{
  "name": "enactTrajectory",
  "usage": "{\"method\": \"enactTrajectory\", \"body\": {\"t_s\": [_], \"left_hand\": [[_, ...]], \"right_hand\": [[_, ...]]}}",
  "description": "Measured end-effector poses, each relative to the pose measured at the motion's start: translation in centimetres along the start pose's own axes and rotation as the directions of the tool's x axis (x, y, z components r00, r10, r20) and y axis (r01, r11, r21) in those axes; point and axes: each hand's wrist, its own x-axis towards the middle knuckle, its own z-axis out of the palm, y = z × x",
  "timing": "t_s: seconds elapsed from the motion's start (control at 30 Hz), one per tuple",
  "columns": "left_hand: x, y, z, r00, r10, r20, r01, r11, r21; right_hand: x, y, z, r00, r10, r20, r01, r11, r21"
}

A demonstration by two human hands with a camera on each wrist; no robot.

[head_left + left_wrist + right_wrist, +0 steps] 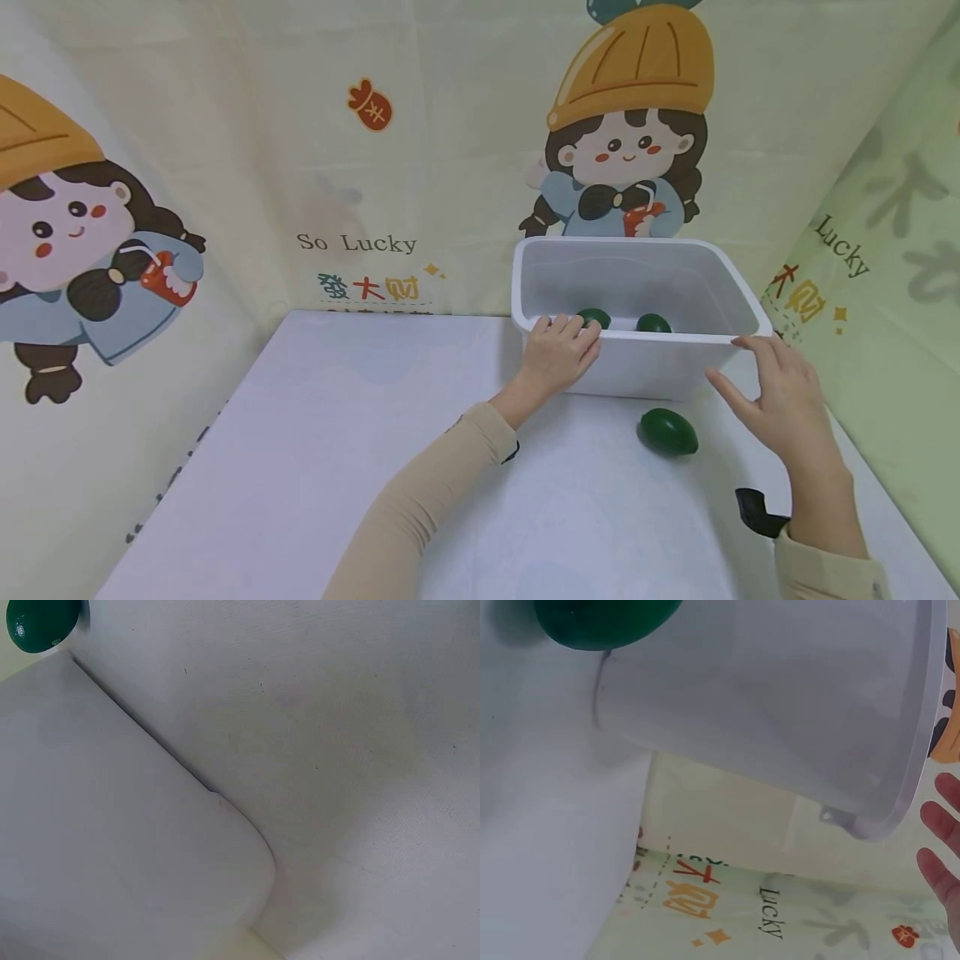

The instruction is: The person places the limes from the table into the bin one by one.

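- Nearest on the white table (315, 467): a loose green fruit (667, 432) lies in front of the white bin (637, 367), between the two forearms and apart from both hands. Risk: round body, so a sleeve brushing it or a shove of the bin could roll it toward the table's right edge.
- At the bin's near right corner: right hand (783, 400) with fingers extended, fingertips at the rim, thumb spread below; it grasps nothing. Whether the tips actually press the rim, cannot tell. Risk: a push from flat fingers alone could slip off the smooth plastic.
- At the bin's near left corner: left hand (555, 354) with fingers curled over the rim, gripping it. Risk: one-sided grip; a pull from this corner could swing or tip the light bin.
- Inside the bin, behind the near wall: two more green fruits (595, 317) (653, 323) on the floor. Risk: tilting would send them rolling, shifting the load.
- Farthest: printed backdrop (360, 167) close behind; the bin could snag it if pushed back.
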Motion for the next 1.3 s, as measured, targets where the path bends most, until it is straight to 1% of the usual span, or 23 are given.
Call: {"method": "enactTrajectory", "body": {"t_s": [0.17,0.4,0.73,1.03,1.3], "left_hand": [[0.0,0.0,0.0,1.0,-0.001,0.003,0.001,1.0,0.001],[-0.1,0.0,0.0,1.0,0.002,0.005,-0.002,1.0,0.004],[0.0,0.0,0.1,1.0,0.001,0.001,-0.001,1.0,0.004],[0.1,0.0,-0.3,1.0,-0.003,0.013,0.003,1.0,0.0],[0.1,-0.1,-0.1,1.0,0.003,-0.002,-0.003,1.0,0.01]], "right_hand": [[-0.4,0.3,0.5,0.999,-0.032,-0.04,0.032,0.999,0.001],[-1.2,0.5,1.1,0.999,-0.027,-0.031,0.027,1.0,0.006],[-2.1,0.7,1.7,0.998,0.022,0.057,-0.02,0.999,-0.033],[-3.0,1.2,2.3,0.995,0.006,0.096,0.0,0.998,-0.063],[-3.7,1.3,2.5,0.979,0.04,0.2,-0.024,0.996,-0.084]]}}
